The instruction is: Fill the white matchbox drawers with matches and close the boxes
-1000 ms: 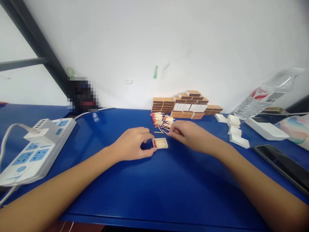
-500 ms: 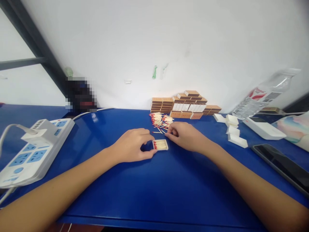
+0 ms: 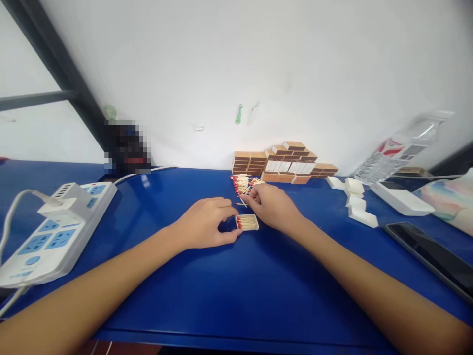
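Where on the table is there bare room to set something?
Free: between the match tray and the near table edge; also between the power strip and the left hand. Crowded: the back middle, with matches and matchboxes; the right, with white boxes and phone.

Both bare forearms slant inward over the surface (image 3: 229, 291): the left forearm (image 3: 121, 273) from its left end, the right forearm (image 3: 354, 261) from its right, both across the near edge. The left hand (image 3: 203, 223) lies low, thumb and forefinger curved apart like a C facing the right edge. The right hand (image 3: 275, 204) arches palm down, fingers bent toward the thumb; I can't make out its fingertips clearly.
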### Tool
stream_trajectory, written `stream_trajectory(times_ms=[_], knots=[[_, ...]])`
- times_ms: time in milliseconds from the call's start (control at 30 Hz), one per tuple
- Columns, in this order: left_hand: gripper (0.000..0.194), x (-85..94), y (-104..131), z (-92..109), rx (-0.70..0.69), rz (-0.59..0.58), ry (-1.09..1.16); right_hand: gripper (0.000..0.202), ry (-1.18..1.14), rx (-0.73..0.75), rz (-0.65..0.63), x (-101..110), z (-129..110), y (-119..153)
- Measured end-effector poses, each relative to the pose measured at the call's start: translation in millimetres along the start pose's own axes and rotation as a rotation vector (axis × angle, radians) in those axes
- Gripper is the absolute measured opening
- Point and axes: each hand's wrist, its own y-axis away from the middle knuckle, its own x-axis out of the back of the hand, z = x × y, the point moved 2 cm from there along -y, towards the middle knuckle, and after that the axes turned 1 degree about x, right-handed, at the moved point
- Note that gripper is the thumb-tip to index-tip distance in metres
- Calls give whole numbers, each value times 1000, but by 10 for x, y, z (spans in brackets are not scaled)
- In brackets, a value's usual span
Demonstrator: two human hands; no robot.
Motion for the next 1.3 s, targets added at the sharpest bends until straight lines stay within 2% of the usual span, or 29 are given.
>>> stream_trajectory(times_ms=[133, 267, 433, 567, 733, 933, 1033, 1167, 1300], knots=[[26, -5, -2, -1, 8, -15, -27, 31, -20, 21, -1, -37, 5, -29], [25, 0, -1, -5, 22, -24, -4, 20, -20, 41, -62, -11, 3, -41], [25, 14, -4, -4, 20, -17, -6, 20, -33, 117, -145, 69, 29, -14], [24, 10, -4, -1, 24, -23, -3, 21, -78, 219, -143, 72, 85, 5], [25, -3, -1, -6, 9, -15, -15, 14, -118, 274, -145, 29, 124, 7], [25, 9, 2, -23, 17, -11, -10, 16, -60, 253, -189, 41, 71, 2], [26, 17, 1, -29, 22, -9, 0, 17, -46, 251, -168, 117, 101, 26], [24, 22, 5, -51, 48, -11, 20, 20, -144, 349, -98, 249, 142, 134], [24, 28, 8, -79, 62, -16, 29, 15, -163, 383, -218, 230, 100, 268]])
